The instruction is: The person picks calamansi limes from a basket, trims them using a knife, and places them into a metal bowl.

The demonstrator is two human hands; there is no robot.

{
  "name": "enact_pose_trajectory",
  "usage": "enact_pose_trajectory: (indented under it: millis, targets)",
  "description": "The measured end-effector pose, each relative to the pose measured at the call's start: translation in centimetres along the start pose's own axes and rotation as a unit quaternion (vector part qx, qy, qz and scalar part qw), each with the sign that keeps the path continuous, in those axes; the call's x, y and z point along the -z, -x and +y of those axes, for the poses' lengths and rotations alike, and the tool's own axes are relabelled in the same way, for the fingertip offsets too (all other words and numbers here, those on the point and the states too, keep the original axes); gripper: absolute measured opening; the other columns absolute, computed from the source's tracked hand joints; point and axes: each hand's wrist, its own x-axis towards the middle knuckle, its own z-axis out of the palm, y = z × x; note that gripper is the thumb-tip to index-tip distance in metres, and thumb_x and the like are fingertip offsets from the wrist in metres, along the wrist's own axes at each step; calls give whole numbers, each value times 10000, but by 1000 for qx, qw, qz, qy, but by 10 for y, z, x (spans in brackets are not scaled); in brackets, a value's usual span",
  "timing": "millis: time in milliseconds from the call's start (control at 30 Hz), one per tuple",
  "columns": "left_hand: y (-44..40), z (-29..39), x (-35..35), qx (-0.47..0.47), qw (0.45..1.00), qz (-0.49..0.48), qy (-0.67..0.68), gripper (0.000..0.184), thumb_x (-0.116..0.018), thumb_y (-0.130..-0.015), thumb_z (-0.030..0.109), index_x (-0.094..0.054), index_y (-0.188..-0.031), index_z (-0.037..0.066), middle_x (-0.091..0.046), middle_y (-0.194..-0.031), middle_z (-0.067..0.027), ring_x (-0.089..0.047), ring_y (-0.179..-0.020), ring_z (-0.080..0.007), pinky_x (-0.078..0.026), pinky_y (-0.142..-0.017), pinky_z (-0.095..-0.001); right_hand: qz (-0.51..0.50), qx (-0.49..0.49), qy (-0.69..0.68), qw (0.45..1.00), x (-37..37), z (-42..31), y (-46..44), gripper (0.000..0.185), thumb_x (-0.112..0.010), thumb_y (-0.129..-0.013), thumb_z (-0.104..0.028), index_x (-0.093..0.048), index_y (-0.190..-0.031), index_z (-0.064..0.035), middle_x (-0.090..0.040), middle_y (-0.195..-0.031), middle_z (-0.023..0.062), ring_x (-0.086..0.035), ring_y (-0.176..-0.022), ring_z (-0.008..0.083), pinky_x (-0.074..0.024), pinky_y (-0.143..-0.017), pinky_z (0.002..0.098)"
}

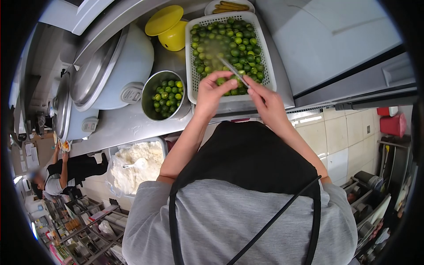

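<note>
A white perforated basket [268, 57] full of small green limes [236, 46] stands on the steel counter before me. Over its near edge, my left hand [211, 93] has thumb and forefinger curled together around a small green lime [220, 81], partly hidden by the fingers. My right hand [268, 100] grips a small knife [230, 67], its blade slanting up and left above the fruit. The knife's handle is mostly covered by my fingers. Left of the basket, a round metal pot [182, 108] contains more limes [167, 98], green and some yellowish.
Behind the pot are a yellow lidded container [172, 36] and large rice cookers [137, 57]. A plate [211, 6] with brown sticks sits at the back. Below the counter is a tub of white powder [148, 157] with a scoop. Another person [66, 174] works at far left.
</note>
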Motion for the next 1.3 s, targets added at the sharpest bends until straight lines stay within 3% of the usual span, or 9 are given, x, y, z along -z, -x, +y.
enact_pose_trajectory:
  millis: [267,500,600,800,933,1033,1067,1133,1300]
  targets:
    - [-9,4,15,-51,997,49,30,222,-601,-803,-52,-568,-1022,-40,-587,-1003,-90,-592,-852,-150,-505,-825,-310,8,33,-32,999,5,-4,16,305,-518,-898,-175,-559,-1191,-100,-636,-978,186,-630,-784,276,-476,-699,318]
    - [-8,8,10,-41,991,76,-105,201,-613,-793,-55,-577,-990,-29,-611,-939,-82,-598,-833,-140,-512,-782,-282,-2,8,-13,1000,1,-6,11,303,-520,-897,-188,-563,-1182,-97,-633,-992,185,-628,-790,288,-481,-713,329]
    - [-7,5,4,-53,997,46,-29,191,-624,-795,-30,-581,-981,-21,-622,-902,-69,-602,-845,-145,-513,-782,-274,-27,-28,-8,999,1,-5,2,314,-504,-914,-156,-542,-1216,-80,-613,-1125,124,-600,-991,187,-432,-850,266]
    - [-13,18,36,36,975,25,217,205,-622,-825,59,-569,-998,-37,-618,-916,-75,-613,-880,-199,-509,-822,-298,-54,-34,-3,998,6,-2,5,312,-511,-910,-148,-547,-1213,-82,-619,-1115,118,-598,-974,172,-431,-845,260]
    - [-5,50,84,35,994,103,-28,237,-653,-791,64,-597,-994,-46,-623,-955,-87,-613,-845,-173,-504,-802,-282,-30,-14,-14,999,12,17,16,302,-532,-896,-186,-568,-1186,-110,-637,-1010,167,-628,-804,229,-470,-729,293]
    - [6,70,125,59,815,126,-563,230,-737,-657,157,-682,-856,57,-647,-862,-78,-609,-812,-218,-477,-738,-317,8,-87,-8,996,28,26,17,306,-529,-900,-183,-562,-1194,-103,-636,-1050,146,-617,-870,153,-452,-764,254]
    - [6,67,126,61,814,127,-563,230,-737,-657,157,-682,-856,57,-647,-862,-78,-609,-812,-218,-477,-738,-317,7,-87,-9,996,31,24,16,306,-529,-900,-183,-562,-1194,-103,-636,-1050,146,-617,-870,153,-452,-764,254]
    - [0,57,109,-71,713,101,-690,240,-717,-658,131,-685,-879,43,-654,-828,-104,-611,-824,-251,-463,-773,-342,22,-122,5,992,35,21,14,305,-528,-898,-179,-564,-1191,-104,-632,-1070,136,-618,-888,159,-451,-776,253]
    - [-47,-15,37,-203,708,39,-675,194,-704,-651,93,-684,-843,80,-587,-842,-88,-550,-895,-282,-466,-750,-384,32,-73,2,997,28,16,4,303,-530,-897,-178,-563,-1188,-103,-629,-1074,136,-627,-906,202,-451,-790,260]
